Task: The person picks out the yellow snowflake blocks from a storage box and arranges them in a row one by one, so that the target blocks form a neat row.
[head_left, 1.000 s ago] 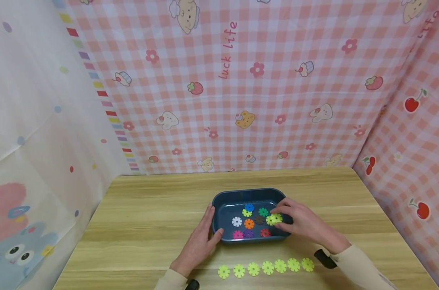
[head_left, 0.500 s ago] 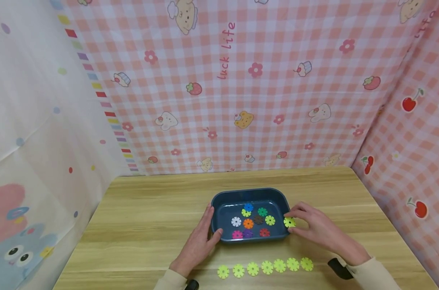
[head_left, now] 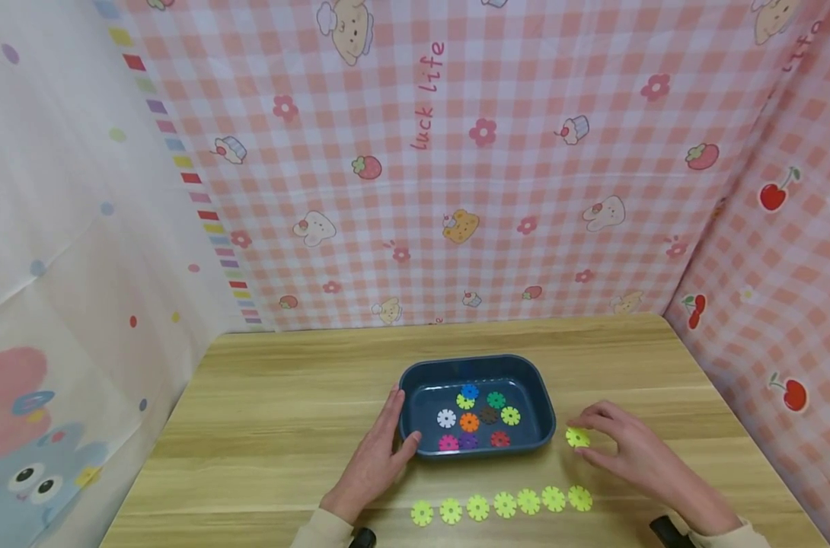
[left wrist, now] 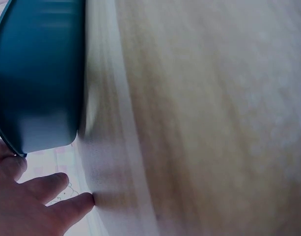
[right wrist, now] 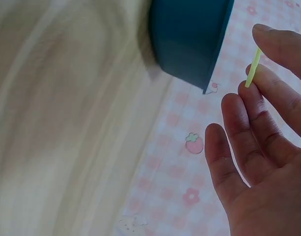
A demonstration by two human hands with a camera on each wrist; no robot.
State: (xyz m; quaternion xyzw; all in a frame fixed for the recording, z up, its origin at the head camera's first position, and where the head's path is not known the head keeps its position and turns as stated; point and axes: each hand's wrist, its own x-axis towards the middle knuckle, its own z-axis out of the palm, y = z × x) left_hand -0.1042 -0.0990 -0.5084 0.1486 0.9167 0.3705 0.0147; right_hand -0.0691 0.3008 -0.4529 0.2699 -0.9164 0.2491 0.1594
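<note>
My right hand (head_left: 624, 449) is to the right of the dark blue tray (head_left: 552, 438), pinching a yellow-green notched plastic disc (head_left: 577, 437) between thumb and fingertips. In the right wrist view the disc (right wrist: 253, 69) is edge-on and the other fingers are extended. At the tray's left end lies my left hand (head_left: 374, 457), fingers fairly straight along the side and thumb at the front corner. The left wrist view has that hand (left wrist: 37, 201) beside the tray's outer wall (left wrist: 42, 73). Nearer me, several yellow-green discs (head_left: 505, 504) lie in a row.
Inside the tray are several discs of other colours, among them a white disc (head_left: 446, 418), an orange disc (head_left: 469, 422) and a green disc (head_left: 496, 399), plus more yellow-green ones. The wooden table (head_left: 285, 396) ends at a pink checked cloth (head_left: 401, 190) behind.
My right hand has lifted a yellow-green disc out of the tray, over its right rim, and moved right and toward me. My left hand has stayed at the tray.
</note>
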